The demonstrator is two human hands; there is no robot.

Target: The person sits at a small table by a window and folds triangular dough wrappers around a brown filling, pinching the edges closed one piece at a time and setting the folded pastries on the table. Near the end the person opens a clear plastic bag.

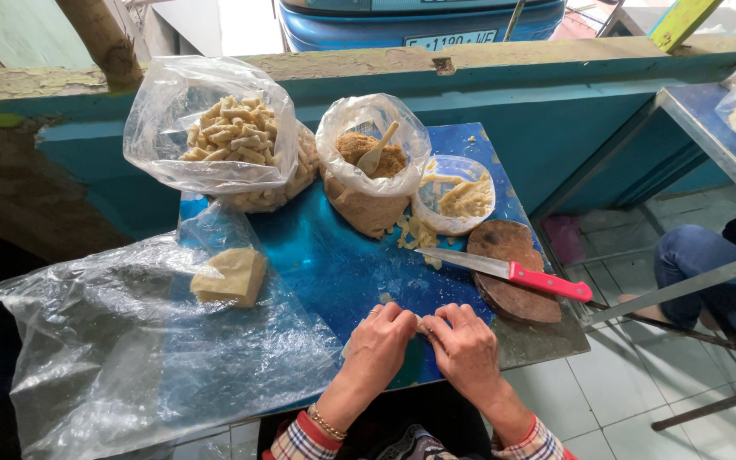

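Note:
My left hand (379, 347) and my right hand (463, 345) meet at the near edge of the blue table (334, 264), fingers curled together around a small pale piece of dough (423, 325) that is mostly hidden. A beige dough block (232, 276) lies on a large clear plastic sheet (129, 341) to the left. A red-handled knife (513, 273) rests across a round wooden board (513, 273) just right of my hands.
At the table's far side stand a clear bag of rolled pale pieces (223, 136), a bag of brown filling (372, 166) with a wooden spoon, and a clear bowl of dough scraps (457, 196). Another person's leg in jeans (709, 273) is at right, by a metal table frame.

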